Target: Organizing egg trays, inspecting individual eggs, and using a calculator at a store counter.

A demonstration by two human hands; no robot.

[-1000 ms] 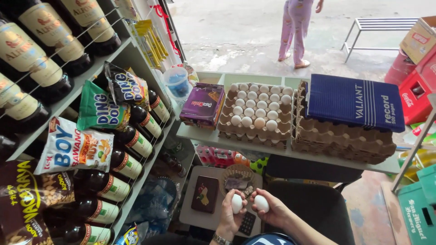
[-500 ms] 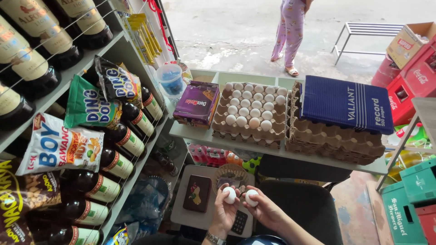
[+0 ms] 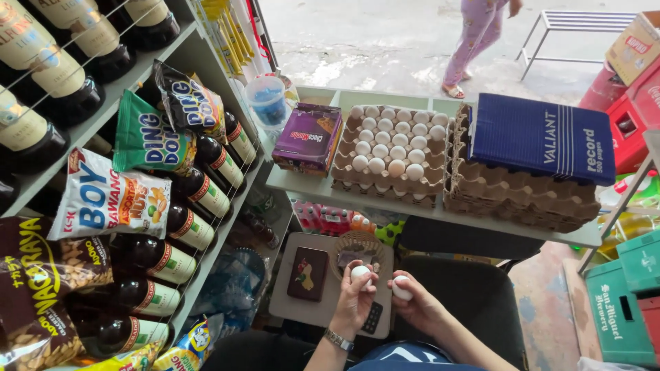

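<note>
Eggs filled both hands: the left hand (image 3: 354, 299) gripped one white egg (image 3: 360, 273) with its fingers closed around it, and the right hand (image 3: 419, 307) clasped a second egg (image 3: 401, 287) just beside it, above a small grey table (image 3: 289, 309). On the shelf (image 3: 440, 213) beyond sat an egg tray (image 3: 392, 154) and a blue ledger book (image 3: 543, 137).

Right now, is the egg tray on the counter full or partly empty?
Partly empty. The egg tray on the counter holds white eggs in most cups, but several cups along its left side and front row show bare cardboard.
</note>
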